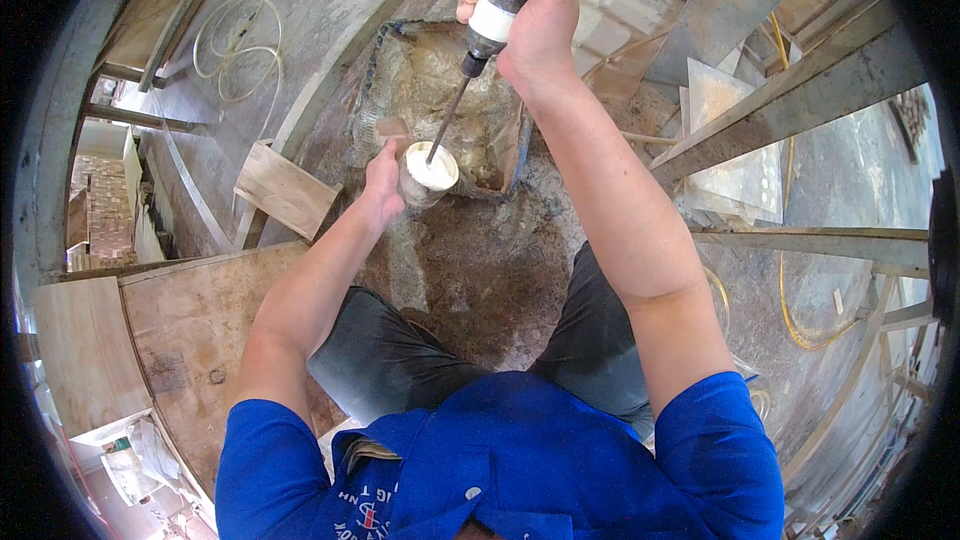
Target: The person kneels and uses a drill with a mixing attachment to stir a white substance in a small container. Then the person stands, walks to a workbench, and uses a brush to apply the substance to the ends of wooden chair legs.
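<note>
Down by the dirt floor, I see the left hand (383, 180) wrapped tight around a white cup (428, 176). Right hand (535, 10) grips a drill (497, 2), its rod in the cup. I think mixing is underway; next, hold steady.

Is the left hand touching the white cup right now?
Touching. The head view shows the left hand wrapped against the side of the white cup, with no gap, while the drill's rod dips into it.
</note>
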{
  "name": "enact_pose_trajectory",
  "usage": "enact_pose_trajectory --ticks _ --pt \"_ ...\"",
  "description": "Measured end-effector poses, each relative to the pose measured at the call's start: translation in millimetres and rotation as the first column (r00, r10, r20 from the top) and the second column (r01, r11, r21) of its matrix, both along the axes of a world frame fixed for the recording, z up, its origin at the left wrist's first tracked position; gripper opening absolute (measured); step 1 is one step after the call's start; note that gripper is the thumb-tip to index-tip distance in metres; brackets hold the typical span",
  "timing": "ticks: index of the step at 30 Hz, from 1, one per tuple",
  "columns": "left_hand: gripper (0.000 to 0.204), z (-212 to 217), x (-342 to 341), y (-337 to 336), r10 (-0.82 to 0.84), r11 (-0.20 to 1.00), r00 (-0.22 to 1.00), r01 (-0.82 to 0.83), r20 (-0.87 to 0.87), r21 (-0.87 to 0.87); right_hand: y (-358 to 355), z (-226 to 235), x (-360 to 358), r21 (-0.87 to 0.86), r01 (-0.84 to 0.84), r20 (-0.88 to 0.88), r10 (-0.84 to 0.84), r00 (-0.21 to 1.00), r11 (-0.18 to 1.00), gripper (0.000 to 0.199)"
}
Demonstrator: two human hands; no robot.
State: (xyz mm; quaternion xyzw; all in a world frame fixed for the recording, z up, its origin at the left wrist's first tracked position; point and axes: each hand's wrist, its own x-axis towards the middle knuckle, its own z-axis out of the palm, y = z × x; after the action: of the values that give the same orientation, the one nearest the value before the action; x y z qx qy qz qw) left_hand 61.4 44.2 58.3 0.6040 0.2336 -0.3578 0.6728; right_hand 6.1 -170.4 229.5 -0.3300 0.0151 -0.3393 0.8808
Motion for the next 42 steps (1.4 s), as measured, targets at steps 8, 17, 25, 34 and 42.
enact_pose_trajectory --ticks 8,17,25,34,42 --pt "0.045 -5 3 4 -0.029 0.999 0.999 0.03 0.019 -0.022 -1 0 0 -0.005 0.003 0.0 -0.003 1.0 1.0 0.053" --pt "0.04 -2 1 -1 -0.031 0.998 1.0 0.031 -0.004 0.048 0 1 -2 0.001 0.011 -0.001 -0.011 1.0 1.0 0.052" --pt "0.047 -5 1 11 -0.013 0.999 0.999 0.011 -0.04 -0.045 7 11 -8 -0.038 -0.009 -0.031 0.008 1.0 0.999 0.054" --pt "0.05 -22 -27 -38 0.3 0.879 0.951 -0.307 -0.078 -0.365 -1 14 -12 -0.221 -0.021 -0.083 0.002 0.997 0.975 0.073" --pt "0.05 -54 -41 -49 0.446 0.745 0.89 -0.429 -0.098 -0.51 6 16 -19 -0.301 -0.07 -0.11 0.038 0.993 0.951 0.078"
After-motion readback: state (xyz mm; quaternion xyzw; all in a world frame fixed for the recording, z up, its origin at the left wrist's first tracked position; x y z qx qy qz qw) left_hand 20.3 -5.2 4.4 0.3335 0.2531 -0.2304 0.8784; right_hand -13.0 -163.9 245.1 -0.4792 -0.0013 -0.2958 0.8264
